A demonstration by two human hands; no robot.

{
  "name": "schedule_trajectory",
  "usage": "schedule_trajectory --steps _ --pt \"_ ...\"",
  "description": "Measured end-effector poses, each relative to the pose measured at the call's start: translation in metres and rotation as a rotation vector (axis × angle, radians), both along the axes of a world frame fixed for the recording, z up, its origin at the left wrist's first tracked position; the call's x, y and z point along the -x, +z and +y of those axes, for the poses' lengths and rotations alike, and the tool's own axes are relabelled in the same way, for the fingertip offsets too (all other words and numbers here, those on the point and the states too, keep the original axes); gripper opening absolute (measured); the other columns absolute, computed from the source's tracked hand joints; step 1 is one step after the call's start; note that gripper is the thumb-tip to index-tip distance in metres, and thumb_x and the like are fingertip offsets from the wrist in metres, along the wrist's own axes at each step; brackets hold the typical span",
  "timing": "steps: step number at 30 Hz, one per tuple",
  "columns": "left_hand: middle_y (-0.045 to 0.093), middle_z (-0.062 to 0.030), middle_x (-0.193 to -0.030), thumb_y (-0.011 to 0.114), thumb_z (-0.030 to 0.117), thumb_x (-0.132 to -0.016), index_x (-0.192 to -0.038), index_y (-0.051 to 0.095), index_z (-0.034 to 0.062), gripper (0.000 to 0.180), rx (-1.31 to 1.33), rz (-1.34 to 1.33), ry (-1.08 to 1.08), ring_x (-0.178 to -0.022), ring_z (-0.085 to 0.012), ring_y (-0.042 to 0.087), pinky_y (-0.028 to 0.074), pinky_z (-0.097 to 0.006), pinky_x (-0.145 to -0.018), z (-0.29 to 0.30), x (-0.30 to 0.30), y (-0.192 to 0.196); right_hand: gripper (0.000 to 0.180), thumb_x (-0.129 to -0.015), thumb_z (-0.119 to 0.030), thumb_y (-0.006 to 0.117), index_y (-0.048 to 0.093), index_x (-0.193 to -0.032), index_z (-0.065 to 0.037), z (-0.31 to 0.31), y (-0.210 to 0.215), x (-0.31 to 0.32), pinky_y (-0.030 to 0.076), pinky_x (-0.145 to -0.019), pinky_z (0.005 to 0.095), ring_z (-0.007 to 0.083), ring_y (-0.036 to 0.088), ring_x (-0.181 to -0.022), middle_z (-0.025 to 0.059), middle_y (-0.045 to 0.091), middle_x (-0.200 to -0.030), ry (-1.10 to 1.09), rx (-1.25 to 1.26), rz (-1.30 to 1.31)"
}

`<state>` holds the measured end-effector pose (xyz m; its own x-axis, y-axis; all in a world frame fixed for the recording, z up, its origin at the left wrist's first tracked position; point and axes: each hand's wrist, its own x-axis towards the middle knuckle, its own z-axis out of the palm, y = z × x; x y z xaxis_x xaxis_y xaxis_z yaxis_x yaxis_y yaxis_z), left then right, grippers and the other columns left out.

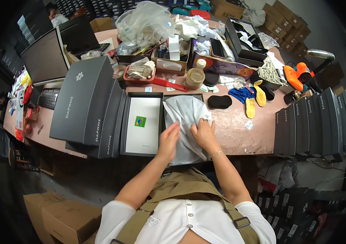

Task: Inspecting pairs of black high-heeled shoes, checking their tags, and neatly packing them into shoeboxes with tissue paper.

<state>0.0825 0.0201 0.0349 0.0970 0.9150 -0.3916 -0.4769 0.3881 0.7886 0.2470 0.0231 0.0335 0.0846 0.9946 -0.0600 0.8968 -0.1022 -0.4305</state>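
A pale grey-white, thin, creased wrapping sheet (184, 106) bulges over the open dark grey shoe box (197, 96) in front of me. What lies under it is hidden. At the sheet's left edge, my left hand (169, 141) rests with its fingers stretched out and its side against the wrap. My right hand (205, 135) presses on the right part, fingers bent and gathering a fold. Joined to the box on the left is its lid (125, 122), lying inner side up. A white paper (143, 136) with a green sticker (140, 121) lies in it.
Dark shoe boxes (85, 101) stand stacked at left; a row of more boxes (319, 122) lines the right. Behind are a glue jar (195, 77), a red-handled brush (169, 83), a black oval pad (219, 102), yellow and blue cloths (250, 106), and a monitor (45, 57).
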Motion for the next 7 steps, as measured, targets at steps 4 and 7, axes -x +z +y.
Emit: schedule_trajectory --steps 4,7 --pt "0.059 -0.0180 -0.114 0.056 0.013 -0.090 -0.128 0.051 0.0002 0.041 -0.483 0.852 -0.027 -0.111 -0.0277 0.056 0.045 -0.037 -0.093 -0.002 0.089 -0.024 0.058 -0.084 -0.033 0.061 0.045 -0.131 -0.002 -0.016 -0.005 0.005 0.020 -0.107 0.0614 0.0368 0.037 -0.130 0.0218 0.044 -0.135 -0.005 -0.401 -0.111" --pt "0.054 -0.0202 -0.124 0.061 0.018 -0.087 -0.131 0.048 0.0008 0.049 -0.434 1.057 -0.416 -0.113 -0.0302 0.055 0.044 -0.042 -0.096 -0.004 0.098 -0.060 0.059 -0.083 -0.033 0.062 0.045 -0.133 -0.007 0.007 0.006 0.014 0.019 -0.108 0.0616 0.0365 0.038 -0.130 0.0186 0.045 -0.136 0.071 -0.388 -0.098"
